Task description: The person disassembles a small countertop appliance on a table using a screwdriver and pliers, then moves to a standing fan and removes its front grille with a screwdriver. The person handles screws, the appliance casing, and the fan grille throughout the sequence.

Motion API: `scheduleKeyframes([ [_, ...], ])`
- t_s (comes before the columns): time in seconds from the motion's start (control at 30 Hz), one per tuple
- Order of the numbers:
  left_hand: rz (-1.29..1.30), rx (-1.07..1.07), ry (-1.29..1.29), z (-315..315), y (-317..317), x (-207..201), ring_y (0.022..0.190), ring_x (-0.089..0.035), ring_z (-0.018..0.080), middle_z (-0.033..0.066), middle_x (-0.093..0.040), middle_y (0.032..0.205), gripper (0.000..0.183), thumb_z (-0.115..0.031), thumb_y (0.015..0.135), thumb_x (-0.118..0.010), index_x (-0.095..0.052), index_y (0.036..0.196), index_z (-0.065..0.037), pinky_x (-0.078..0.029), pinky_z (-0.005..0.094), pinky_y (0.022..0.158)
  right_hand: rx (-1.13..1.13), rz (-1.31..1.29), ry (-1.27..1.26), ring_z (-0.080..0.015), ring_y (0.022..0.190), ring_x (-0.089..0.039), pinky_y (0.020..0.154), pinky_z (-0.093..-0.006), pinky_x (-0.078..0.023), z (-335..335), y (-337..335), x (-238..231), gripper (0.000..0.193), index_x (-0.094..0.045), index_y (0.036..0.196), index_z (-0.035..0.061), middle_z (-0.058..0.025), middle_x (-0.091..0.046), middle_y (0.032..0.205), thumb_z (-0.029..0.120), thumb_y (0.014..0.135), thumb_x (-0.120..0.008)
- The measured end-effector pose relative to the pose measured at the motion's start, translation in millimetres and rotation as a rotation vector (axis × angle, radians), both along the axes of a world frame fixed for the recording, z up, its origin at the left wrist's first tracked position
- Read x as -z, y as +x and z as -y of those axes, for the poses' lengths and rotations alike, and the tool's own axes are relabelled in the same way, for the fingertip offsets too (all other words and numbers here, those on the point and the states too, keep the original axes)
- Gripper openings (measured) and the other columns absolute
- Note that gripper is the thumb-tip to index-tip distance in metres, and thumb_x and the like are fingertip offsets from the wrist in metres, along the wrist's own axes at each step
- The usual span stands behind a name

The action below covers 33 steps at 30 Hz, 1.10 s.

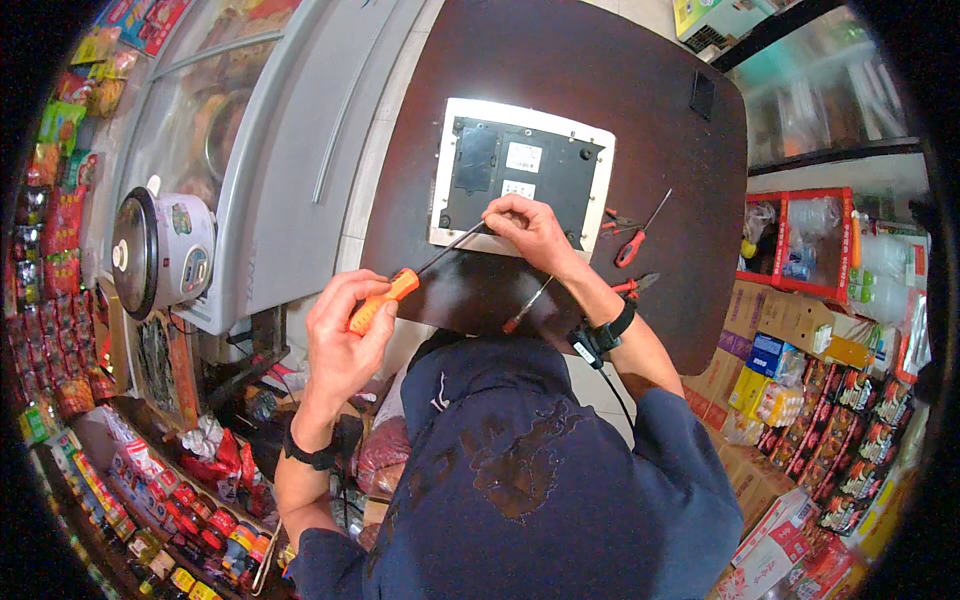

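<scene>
A screwdriver with an orange handle is gripped in my left hand, its dark shaft slanting up to the right. My right hand is closed in a pinch at the screwdriver's tip; anything small between those fingertips is hidden. Beyond and partly under the right hand lies a flat appliance, underside up, with a pale frame, black base and white labels. A thin screwdriver with a dark red handle lies near the table's front edge, below my right wrist.
On the dark table right of the appliance lie a red-handled screwdriver, pliers and another red-handled tool. A black flat object lies far right. At left, a rice cooker stands on a grey freezer. Packaged goods surround both sides.
</scene>
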State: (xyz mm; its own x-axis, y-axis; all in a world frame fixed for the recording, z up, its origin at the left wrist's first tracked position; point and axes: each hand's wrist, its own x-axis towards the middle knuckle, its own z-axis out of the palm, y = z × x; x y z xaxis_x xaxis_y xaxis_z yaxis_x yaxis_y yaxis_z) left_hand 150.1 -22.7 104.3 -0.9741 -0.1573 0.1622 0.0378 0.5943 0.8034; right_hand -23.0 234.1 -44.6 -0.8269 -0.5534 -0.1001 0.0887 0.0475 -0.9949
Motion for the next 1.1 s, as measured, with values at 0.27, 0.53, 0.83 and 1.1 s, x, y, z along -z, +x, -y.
scheduleKeyframes([
  [0.27,0.044,0.003,0.058,6.9,-5.5,3.5,0.099,-0.071,0.0224,0.0134,-0.074,0.110,0.015,0.001,0.090,-0.077,-0.072,0.105,0.001,-0.056,0.0341,0.090,-0.194,-0.373,0.169,-0.0172,0.087,-0.071,0.078,-0.0304,-0.056,-5.1,-20.8,-18.0,0.009,-0.078,0.104,0.0018,-0.0073,-0.074,0.099,0.003,0.095,-0.075],
  [0.53,0.045,0.024,-0.043,-0.5,-21.7,-5.1,0.096,-0.072,0.0256,0.0145,-0.073,0.109,0.014,0.000,0.091,-0.076,-0.072,0.104,0.002,-0.057,0.0356,0.087,-0.196,-0.806,0.211,-0.0288,0.099,-0.068,0.087,-0.0406,-0.057,4.7,-43.8,-15.1,0.010,-0.080,0.097,0.0113,-0.0048,-0.071,0.101,0.009,0.087,-0.081],
  [0.83,0.011,0.155,-0.379,-24.2,-63.6,-12.7,0.086,-0.073,0.0389,0.0156,-0.069,0.110,0.019,-0.006,0.090,-0.076,-0.070,0.108,-0.003,-0.062,0.0458,0.074,-0.058,-0.949,0.322,-0.0270,0.103,-0.062,0.091,-0.0423,-0.052,28.8,-57.3,2.7,0.006,-0.082,0.086,0.0161,-0.0009,-0.067,0.100,0.016,0.081,-0.083],
  [1.1,0.039,0.195,-0.425,-36.1,-81.4,-15.4,0.081,-0.072,0.0391,0.0154,-0.066,0.108,0.015,-0.008,0.093,-0.074,-0.069,0.106,-0.002,-0.061,0.0482,0.070,0.020,-0.963,0.386,-0.0266,0.099,-0.062,0.087,-0.0428,-0.051,31.7,-58.7,11.4,0.015,-0.081,0.087,0.0159,-0.0013,-0.066,0.098,0.019,0.074,-0.088],
])
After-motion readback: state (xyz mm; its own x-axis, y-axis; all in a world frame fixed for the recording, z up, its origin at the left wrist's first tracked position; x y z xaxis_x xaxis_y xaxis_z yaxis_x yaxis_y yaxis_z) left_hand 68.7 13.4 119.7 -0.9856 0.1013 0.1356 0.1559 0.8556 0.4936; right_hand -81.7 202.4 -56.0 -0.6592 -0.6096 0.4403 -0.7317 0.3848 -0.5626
